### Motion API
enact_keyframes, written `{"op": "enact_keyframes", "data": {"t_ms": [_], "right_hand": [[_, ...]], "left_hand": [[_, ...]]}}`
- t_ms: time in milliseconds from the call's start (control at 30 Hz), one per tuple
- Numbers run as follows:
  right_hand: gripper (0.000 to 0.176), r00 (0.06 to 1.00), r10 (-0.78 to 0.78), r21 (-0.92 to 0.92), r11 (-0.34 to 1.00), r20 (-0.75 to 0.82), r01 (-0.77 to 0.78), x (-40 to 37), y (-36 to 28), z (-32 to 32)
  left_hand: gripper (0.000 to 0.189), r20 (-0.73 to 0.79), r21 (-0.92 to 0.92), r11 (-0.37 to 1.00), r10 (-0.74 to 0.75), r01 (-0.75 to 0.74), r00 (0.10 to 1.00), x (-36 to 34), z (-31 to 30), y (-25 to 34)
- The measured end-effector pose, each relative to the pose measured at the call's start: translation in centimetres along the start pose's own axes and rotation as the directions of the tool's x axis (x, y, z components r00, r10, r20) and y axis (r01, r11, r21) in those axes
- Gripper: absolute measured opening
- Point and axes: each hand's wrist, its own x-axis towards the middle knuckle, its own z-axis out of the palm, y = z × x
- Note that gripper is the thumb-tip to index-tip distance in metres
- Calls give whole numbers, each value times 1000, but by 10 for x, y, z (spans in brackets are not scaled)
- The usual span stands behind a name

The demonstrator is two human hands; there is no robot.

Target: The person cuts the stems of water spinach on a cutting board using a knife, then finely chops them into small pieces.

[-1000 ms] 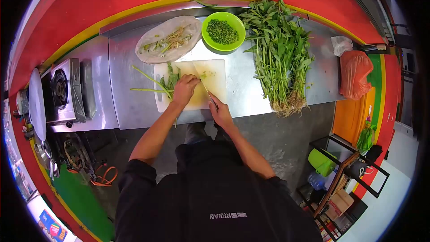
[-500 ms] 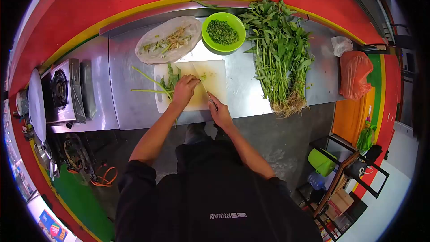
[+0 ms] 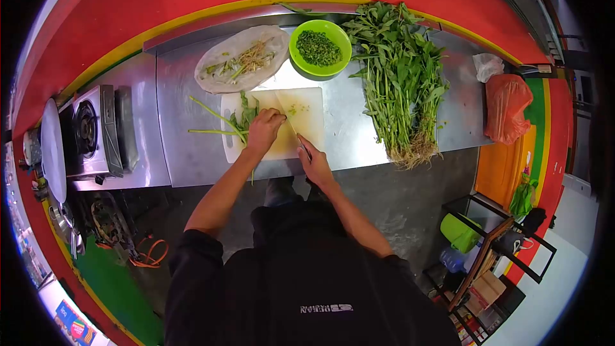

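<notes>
The steel counter carries everything within reach of the person. A large bundle of greens lies across its right part, leaves toward the back edge and roots just over the front edge, perhaps so stalks can be drawn from the near end. The white cutting board lies near the front edge, left of the bundle, square to the body, which suits working with both arms low. Behind its left half, toward the back edge, a clear plastic bag lies spread under rooty trimmings, seemingly to keep scraps off the steel. Beside it, a green bowl holds chopped greens, close enough for a short transfer. Leafy stems stretch past the board's left edge, probably because they are too long for it. The left hand is closed on them, fingertips curled, likely to steady them against the blade. The right hand grips the handle of the knife, blade angled across the board's middle. Small green bits lie right of the blade.
</notes>
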Motion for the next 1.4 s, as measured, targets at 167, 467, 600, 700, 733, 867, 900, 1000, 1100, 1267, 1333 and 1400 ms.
{"op": "enact_keyframes", "data": {"t_ms": [167,467,600,700,733,867,900,1000,1100,1267,1333,1400], "right_hand": [[43,1000,25,80,996,1,-25,-4,-8,-3],[43,1000,22,-26,999,-6,-22,-2,-4,0],[43,997,-56,9,998,-49,57,2,-4,3],[43,1000,-22,59,998,-15,23,-5,-1,2],[43,1000,-19,58,998,-16,20,-7,-2,1],[43,999,-9,61,998,-33,11,-8,-2,1],[43,1000,29,39,999,-9,-28,-4,-3,0],[43,995,96,26,995,24,-97,0,-8,-3],[43,997,73,35,997,10,-73,-2,-6,-2],[43,999,44,72,996,9,-45,-14,-3,-3],[44,999,-28,71,997,-22,29,-11,2,0],[43,994,-104,-20,994,-39,104,-5,1,-1]], "left_hand": [[19,5,37,997,64,-64,998,-6,0,-2],[21,23,-17,998,57,-57,998,-6,3,-7],[18,49,-48,999,23,-21,999,-2,1,-6],[15,0,-54,998,29,-29,1000,-2,4,-9],[15,5,-52,998,35,-35,999,0,4,-10],[13,0,-46,998,42,-42,999,-1,9,-13],[12,3,-35,998,47,-47,999,0,7,-12],[10,18,-12,1000,27,-27,999,1,3,-7],[10,0,12,999,31,-31,1000,2,3,-7],[10,8,-39,999,-19,19,1000,3,2,-4],[11,8,-34,999,-6,7,1000,2,2,-6],[13,28,-33,999,-10,11,1000,1,2,-7]]}}
